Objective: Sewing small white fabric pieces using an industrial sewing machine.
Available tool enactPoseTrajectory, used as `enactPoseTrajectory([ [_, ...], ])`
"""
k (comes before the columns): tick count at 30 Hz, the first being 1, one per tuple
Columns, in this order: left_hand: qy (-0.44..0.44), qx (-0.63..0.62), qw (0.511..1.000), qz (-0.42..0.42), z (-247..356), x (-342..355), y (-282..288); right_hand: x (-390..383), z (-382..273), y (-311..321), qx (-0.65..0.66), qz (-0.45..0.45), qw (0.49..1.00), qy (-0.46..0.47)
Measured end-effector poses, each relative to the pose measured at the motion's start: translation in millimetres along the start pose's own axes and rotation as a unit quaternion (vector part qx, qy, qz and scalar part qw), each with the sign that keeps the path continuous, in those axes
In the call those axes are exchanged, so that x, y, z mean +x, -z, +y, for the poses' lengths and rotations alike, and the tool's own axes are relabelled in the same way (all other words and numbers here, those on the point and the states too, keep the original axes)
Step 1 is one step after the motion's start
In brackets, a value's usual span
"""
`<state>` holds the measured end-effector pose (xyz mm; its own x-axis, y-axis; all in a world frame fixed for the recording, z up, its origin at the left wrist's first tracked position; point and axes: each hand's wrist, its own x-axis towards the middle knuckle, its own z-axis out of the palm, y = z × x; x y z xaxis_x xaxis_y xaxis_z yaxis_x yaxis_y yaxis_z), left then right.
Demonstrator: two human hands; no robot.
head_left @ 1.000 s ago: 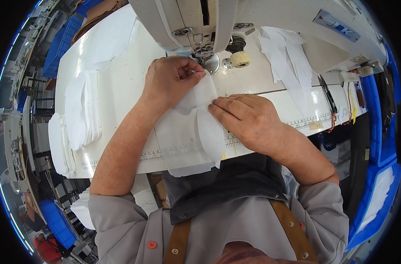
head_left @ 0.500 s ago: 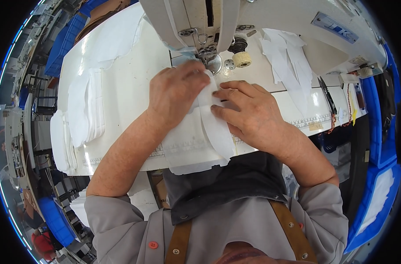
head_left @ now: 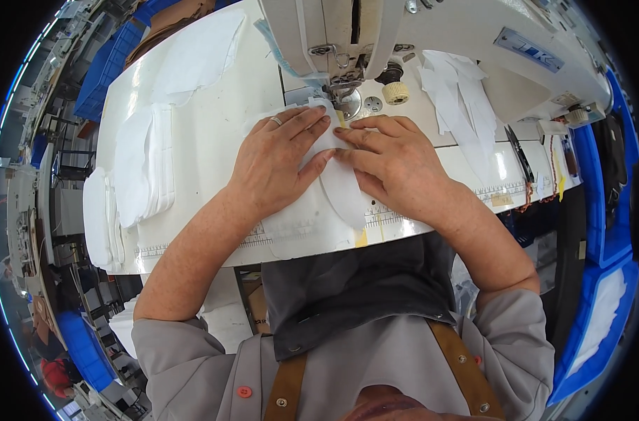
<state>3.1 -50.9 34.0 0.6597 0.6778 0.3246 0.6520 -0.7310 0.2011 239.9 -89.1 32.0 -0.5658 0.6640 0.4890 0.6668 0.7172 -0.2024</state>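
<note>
A white fabric piece [head_left: 342, 193] lies on the sewing table, its far end close to the presser foot of the sewing machine [head_left: 344, 84]. My left hand [head_left: 274, 161] rests on it from the left, fingers lying flat toward the foot and the thumb apart. From the right, my right hand [head_left: 403, 165] touches the fabric's edge with its fingertips, fingers spread. Both hands cover part of the fabric, so its far layers are partly hidden. The needle point cannot be made out.
Stacked white fabric pieces [head_left: 145, 165] lie at the left of the table. Loose white strips [head_left: 463, 102] and dark thread snips [head_left: 521, 154] are on the right. Blue bins [head_left: 596, 309] stand beyond the right edge. A ruler strip [head_left: 256, 237] runs along the front.
The fabric has moved away from me toward the machine; its near end no longer hangs over the front edge. My left hand has flattened, its fingers pulled back slightly from the needle area.
</note>
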Motion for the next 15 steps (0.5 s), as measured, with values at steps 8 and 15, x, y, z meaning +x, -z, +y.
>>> enactPoseTrajectory([
  [8,-0.011,0.012,1.0,0.019,-6.2,2.8,-4.1,1.8,2.7,0.0,0.009,-0.007,1.0,-0.013],
  [15,-0.026,0.014,0.999,0.022,-10.4,9.2,-3.5,2.6,6.0,-2.6,0.013,0.0,1.0,-0.02],
])
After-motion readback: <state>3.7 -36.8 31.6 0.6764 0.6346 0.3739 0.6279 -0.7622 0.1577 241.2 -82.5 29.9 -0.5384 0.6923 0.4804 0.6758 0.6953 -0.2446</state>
